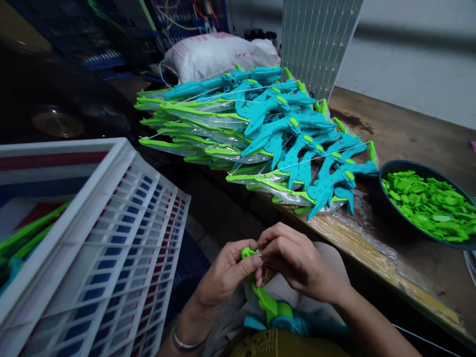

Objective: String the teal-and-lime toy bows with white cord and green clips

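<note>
A toy bow with a lime-green limb point(268, 301) and a turquoise body lies across my lap. My left hand point(226, 270) is closed around the green tip of that limb, thumb on the near side. Against the same tip, my right hand point(293, 260) pinches a small white bit, which looks like the end of the bow's string; the fingers partly hide it. Ahead on the table, many similar turquoise and green toy bows point(269, 111) are piled, with white strings and clear plastic along their limbs.
On the wooden table point(405, 121), a dark bowl point(383, 191) holds lime-green plastic pieces point(427, 203). A white slatted crate point(122, 238) stands at left with green parts inside. A white sack point(219, 54) and a ribbed grey panel point(316, 42) are behind the pile.
</note>
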Motion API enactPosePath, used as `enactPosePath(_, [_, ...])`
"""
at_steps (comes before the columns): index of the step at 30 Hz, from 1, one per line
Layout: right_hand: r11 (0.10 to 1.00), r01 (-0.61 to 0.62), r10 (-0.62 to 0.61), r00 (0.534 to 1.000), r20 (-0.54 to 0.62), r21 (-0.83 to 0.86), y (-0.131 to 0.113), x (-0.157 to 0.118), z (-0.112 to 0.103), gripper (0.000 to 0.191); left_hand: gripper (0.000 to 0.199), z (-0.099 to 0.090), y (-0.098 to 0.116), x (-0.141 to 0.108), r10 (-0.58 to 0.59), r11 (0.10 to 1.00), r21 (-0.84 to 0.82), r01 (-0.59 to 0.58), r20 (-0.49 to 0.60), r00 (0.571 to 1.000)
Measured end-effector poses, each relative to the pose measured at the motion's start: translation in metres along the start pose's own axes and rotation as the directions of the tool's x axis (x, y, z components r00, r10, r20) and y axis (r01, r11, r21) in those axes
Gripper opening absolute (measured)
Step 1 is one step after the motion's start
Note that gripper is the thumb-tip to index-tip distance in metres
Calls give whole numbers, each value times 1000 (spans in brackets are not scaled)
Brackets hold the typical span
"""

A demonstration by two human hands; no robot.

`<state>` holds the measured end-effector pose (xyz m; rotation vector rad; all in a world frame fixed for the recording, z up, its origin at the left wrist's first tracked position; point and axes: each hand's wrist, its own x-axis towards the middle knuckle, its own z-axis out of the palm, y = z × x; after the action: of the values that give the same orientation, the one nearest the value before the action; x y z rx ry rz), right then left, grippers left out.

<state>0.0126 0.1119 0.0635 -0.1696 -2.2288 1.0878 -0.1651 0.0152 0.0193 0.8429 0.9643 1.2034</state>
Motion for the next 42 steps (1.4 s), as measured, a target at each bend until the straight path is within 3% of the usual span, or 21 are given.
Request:
enactPosePath(7, [994, 104, -107, 990, 89, 42, 3, 4, -6, 18, 43, 1, 3, 2, 4, 1000, 24, -6, 78, 997])
enactPosePath(11, [992, 54, -41, 993, 109, -118, -3, 4, -4, 19, 44, 4, 5, 4, 3, 1000, -27, -1, 94, 996])
enactPosePath(15, [951, -91, 102, 995, 22, -297, -13, -4, 5, 22, 36, 13, -1, 4, 15, 996, -91, -20, -56, 998])
enactPosePath(20, [945, -273, 253, 959, -130, -178, -18, -10, 11, 20, 28, 30, -11, 3, 16, 991, -121, -53, -290, 957])
enactPosePath(30, [945, -297, 258, 935, -245, -136, -14, -13, 18, 15, 28, 42, -7, 6, 6, 990, -126, -55, -363, 932])
enactPosePath(34, [927, -376, 364, 886, -287, 17, -12, -16, 23, 17, 25, 43, -5, 8, 19, 990, -127, -68, -352, 936])
enactPosePath(39, [758, -502, 629, 730, -267, 416, -5, -23, 32, 13, 23, 42, -2, 11, -18, 979, -197, -44, -304, 953])
enactPosePath(42, [723, -476, 659, 693, -292, 501, -3, -23, 35, 14, 24, 43, -2, 11, -42, 976, -217, -24, -299, 953])
